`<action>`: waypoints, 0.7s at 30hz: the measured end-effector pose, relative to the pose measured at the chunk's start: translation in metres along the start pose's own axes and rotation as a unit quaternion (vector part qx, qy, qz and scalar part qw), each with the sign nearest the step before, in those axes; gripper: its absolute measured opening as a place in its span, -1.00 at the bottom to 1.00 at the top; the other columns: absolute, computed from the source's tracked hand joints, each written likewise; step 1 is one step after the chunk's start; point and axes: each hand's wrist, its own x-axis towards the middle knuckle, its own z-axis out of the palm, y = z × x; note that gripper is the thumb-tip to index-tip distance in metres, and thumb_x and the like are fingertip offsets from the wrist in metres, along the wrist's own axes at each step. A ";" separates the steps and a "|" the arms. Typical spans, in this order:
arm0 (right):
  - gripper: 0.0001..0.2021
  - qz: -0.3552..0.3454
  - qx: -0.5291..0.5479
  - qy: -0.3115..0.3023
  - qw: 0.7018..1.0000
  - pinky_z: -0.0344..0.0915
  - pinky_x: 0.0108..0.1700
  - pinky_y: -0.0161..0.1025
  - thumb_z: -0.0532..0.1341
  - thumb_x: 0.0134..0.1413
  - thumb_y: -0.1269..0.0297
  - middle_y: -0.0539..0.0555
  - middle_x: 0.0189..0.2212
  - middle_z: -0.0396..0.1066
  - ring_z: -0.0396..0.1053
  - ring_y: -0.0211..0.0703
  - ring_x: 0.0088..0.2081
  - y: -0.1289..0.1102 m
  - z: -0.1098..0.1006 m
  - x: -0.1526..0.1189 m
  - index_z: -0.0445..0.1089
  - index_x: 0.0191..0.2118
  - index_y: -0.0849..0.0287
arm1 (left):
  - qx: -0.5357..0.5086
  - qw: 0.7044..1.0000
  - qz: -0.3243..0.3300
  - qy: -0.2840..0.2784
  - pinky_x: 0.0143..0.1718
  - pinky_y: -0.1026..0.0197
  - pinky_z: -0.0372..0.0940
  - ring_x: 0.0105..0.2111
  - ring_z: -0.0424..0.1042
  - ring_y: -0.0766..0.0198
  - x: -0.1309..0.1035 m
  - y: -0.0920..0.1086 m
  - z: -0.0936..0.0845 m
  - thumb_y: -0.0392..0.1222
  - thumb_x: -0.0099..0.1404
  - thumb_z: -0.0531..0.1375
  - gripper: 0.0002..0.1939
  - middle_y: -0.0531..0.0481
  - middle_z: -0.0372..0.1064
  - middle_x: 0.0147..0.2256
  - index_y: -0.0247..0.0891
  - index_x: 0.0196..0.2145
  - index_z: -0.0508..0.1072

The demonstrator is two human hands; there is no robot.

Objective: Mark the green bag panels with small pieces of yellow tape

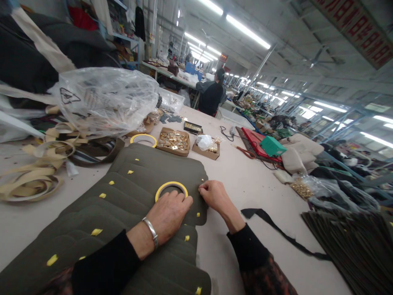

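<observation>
Olive-green fabric panels (pixel 159 164) lie overlapped in a stack, with small yellow tape tabs (pixel 96 232) stuck along them. My left hand (pixel 172 213), a silver bangle at its wrist, is closed over the near rim of a roll of yellow tape (pixel 159 189) on the top panel. Its fingertips are partly hidden. My right hand (pixel 214 196) is pinched at the right edge of that panel. A tiny shiny metal piece (pixel 202 180) shows just beyond its fingertips. What the pinch holds, if anything, I cannot make out.
Beyond the panels stand another tape roll (pixel 143 140), a box of gold metal fittings (pixel 173 141) and a smaller box (pixel 206 148). Clear plastic (pixel 107 98) and beige strips (pixel 33 176) are at left. A black strap (pixel 285 233) and stacked dark panels (pixel 353 246) lie at right.
</observation>
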 end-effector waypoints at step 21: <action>-0.83 -0.201 0.249 0.131 0.938 0.34 -0.25 -0.29 0.16 0.11 0.42 0.06 -0.36 0.48 0.38 -0.23 -0.36 -0.025 -0.009 -0.059 0.45 -0.18 0.16 | -0.157 0.968 0.063 0.184 -0.09 0.28 0.39 -0.09 0.49 0.27 -0.007 -0.014 0.004 -0.23 0.40 0.00 -0.55 -0.07 0.45 -0.01 -0.23 0.21 0.06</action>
